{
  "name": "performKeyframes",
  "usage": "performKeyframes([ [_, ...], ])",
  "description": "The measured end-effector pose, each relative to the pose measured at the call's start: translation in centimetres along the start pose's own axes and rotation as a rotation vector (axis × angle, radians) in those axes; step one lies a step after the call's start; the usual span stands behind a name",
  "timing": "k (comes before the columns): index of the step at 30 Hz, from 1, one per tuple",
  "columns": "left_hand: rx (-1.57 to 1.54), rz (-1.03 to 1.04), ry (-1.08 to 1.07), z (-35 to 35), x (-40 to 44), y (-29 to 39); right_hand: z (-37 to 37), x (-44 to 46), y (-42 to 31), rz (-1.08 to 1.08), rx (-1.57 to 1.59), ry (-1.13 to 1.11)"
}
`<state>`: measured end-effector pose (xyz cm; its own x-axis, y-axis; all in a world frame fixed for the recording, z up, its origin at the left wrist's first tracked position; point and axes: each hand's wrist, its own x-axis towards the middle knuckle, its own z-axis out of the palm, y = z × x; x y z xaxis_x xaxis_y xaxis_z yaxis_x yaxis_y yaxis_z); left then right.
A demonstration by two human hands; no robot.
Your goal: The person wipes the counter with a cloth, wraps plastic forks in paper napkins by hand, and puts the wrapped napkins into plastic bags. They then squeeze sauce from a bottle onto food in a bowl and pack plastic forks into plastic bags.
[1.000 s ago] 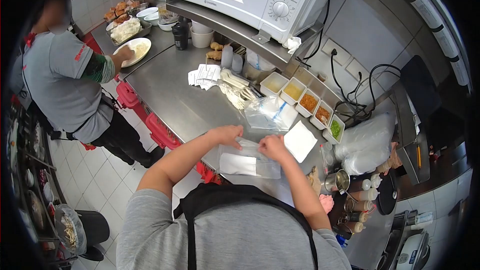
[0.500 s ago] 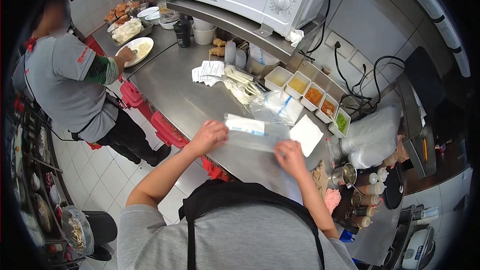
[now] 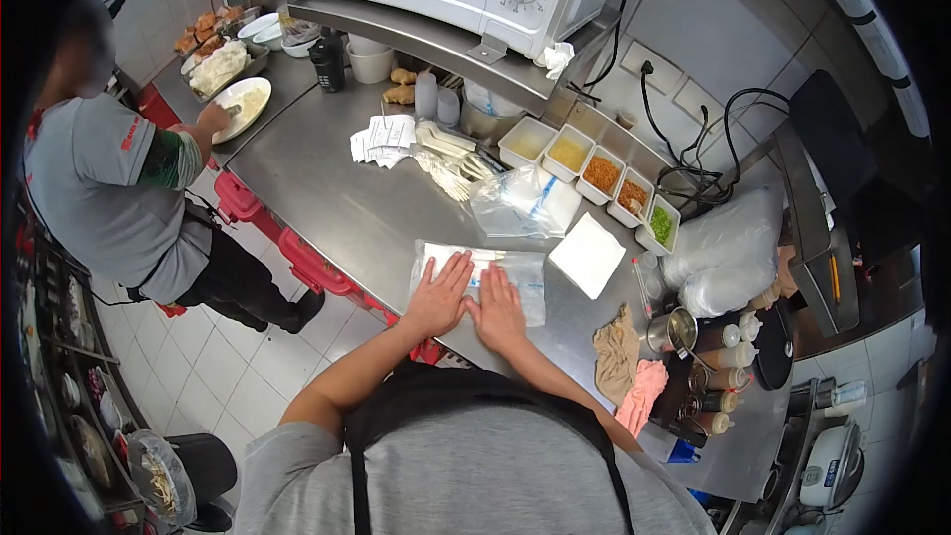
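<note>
My left hand [image 3: 439,297] lies flat, fingers spread, on a clear plastic bag [image 3: 530,282] on the steel counter. Beside it, my right hand [image 3: 497,309] also rests flat on the bag, its fingers stretched out and its thumb close to my left hand. Inside the bag, partly under my fingers, is a white folded paper [image 3: 436,256]. Just beyond the bag is a pile of clear bags with blue print [image 3: 530,200]. To its right lies a stack of white paper [image 3: 587,255].
A co-worker [image 3: 119,178] stands at the left, a hand at a white plate [image 3: 243,109]. Receipts [image 3: 384,139], wrapped utensils [image 3: 446,171] and food tubs [image 3: 601,176] line the counter [image 3: 307,178]. Cloths [image 3: 618,352], a metal pot [image 3: 676,331] and bottles [image 3: 728,376] are at the right.
Both hands have gone from holding the bag raised at its ends to lying flat on it, closer together. The bag is now down on the counter. The camera view has shifted slightly.
</note>
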<state>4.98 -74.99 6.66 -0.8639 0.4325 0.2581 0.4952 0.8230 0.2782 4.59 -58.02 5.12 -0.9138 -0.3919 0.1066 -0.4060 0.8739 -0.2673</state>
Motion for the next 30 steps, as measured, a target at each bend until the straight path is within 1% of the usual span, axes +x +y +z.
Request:
performKeyframes([
  [3, 0.070, -0.029, -0.028, 0.5, -0.1, -0.1, -2.1, -1.4, 2.9, 0.118, -0.092, -0.014],
  [4, 0.081, -0.035, -0.032, 0.3, 0.0, 0.0, -2.5, -1.8, 4.0, 0.152, -0.076, -0.019],
  [7, 0.082, -0.040, -0.031, 0.6, 0.0, -0.1, -3.1, -2.2, 4.6, 0.239, -0.110, -0.046],
  [10, 0.074, -0.030, -0.028, 0.9, 0.1, -0.3, -3.2, -2.7, 1.0, 0.129, -0.133, -0.020],
  [13, 0.089, -0.018, -0.032, 1.0, -0.2, -0.3, -1.8, -4.8, 0.1, -0.037, 0.042, -0.199],
  [17, 0.097, 0.001, -0.031, -0.4, -0.8, -0.3, -3.3, -7.1, 4.9, 0.160, -0.006, -0.132],
  [20, 0.090, 0.142, -0.047, -1.7, -3.9, -1.0, -4.3, -8.1, 6.9, 0.170, -0.033, -0.103],
  [23, -0.178, 0.143, -0.098, -2.4, -7.9, -3.2, -5.3, -7.3, 4.1, 0.111, -0.028, 0.048],
  [24, -0.234, 0.122, 0.007, -2.9, -8.3, -3.6, -5.2, -6.9, 3.2, 0.041, 0.006, 0.051],
  [26, -0.291, 0.095, -0.006, -3.0, -8.5, -4.5, -4.8, -6.3, 1.6, -0.094, 0.078, 0.062],
  [29, -0.361, 0.101, -0.010, -3.8, -7.7, -5.2, -3.3, -5.1, 2.7, -0.184, 0.168, 0.218],
  [30, -0.364, 0.118, -0.009, -3.8, -7.6, -5.6, -3.2, -4.6, 3.2, -0.209, 0.181, 0.222],
])
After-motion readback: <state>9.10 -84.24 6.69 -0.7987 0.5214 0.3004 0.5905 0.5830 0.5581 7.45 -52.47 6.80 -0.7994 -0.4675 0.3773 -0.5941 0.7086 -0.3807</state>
